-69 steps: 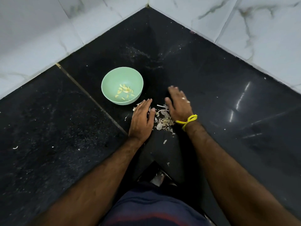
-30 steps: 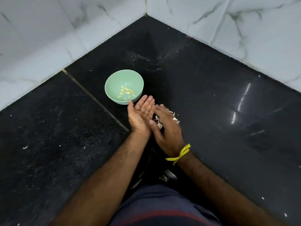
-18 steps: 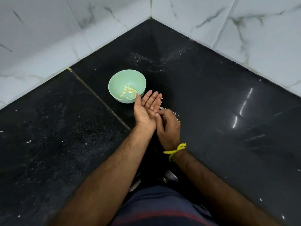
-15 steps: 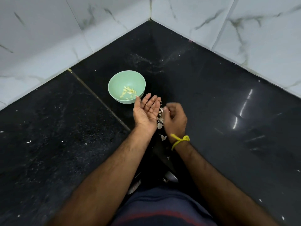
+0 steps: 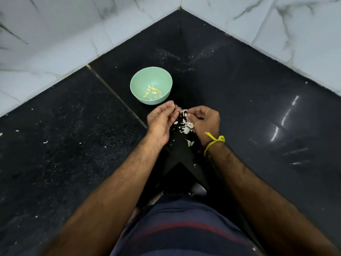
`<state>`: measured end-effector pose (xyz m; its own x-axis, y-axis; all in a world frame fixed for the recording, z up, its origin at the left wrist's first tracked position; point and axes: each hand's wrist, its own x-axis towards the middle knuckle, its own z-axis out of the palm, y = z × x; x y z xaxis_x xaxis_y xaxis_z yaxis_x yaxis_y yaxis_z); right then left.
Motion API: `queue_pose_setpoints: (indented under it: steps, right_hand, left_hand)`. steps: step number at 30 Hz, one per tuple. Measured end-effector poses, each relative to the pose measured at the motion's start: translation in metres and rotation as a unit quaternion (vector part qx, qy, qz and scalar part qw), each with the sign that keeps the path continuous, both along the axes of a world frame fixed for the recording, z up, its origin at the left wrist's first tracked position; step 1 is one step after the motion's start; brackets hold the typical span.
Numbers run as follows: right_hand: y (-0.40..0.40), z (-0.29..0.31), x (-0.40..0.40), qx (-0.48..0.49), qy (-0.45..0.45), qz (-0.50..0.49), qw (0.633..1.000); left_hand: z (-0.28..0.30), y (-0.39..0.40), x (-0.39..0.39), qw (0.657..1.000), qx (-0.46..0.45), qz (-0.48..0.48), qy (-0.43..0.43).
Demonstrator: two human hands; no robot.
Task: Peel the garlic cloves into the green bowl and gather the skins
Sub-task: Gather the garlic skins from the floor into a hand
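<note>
Black polished stone forms the worktop [image 5: 258, 89], set in a corner of white marbled wall tiles [image 5: 55, 34]. A green bowl [image 5: 140, 78] stands toward the far side, with a small heap of pale peeled garlic cloves [image 5: 152, 92] in its bottom. Just near of the bowl, the person's two hands meet over a loose scatter of papery white garlic skins [image 5: 185, 124]. The left hand [image 5: 160, 120] is cupped, palm turned inward, fingers curled together. The right hand [image 5: 204, 120], a yellow thread [image 5: 215, 140] tied at its wrist, has its fingers pinched on a few skins. No unpeeled cloves can be seen, so peeling looks finished. Gathering seems under way: most skins lie between the hands, with stray flakes [image 5: 190, 143] nearer the body and one [image 5: 45, 142] far to the left.
</note>
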<state>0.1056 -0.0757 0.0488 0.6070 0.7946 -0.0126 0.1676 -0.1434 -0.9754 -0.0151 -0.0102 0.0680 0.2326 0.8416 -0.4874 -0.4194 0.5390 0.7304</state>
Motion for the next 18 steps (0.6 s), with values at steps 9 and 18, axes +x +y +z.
queue_pose_setpoints:
  steps: [9, 18]
  right_hand:
    - [0.006, -0.044, 0.032, -0.11, -0.378, 0.255, 0.883]
    - [0.061, -0.033, 0.028, -0.096, -0.358, 0.374, 0.85]
  left_hand:
    - [-0.059, -0.026, -0.041, 0.863, 0.308, 0.025, 0.4]
    - [-0.072, -0.039, -0.047, 0.779, 0.422, 0.026, 0.463]
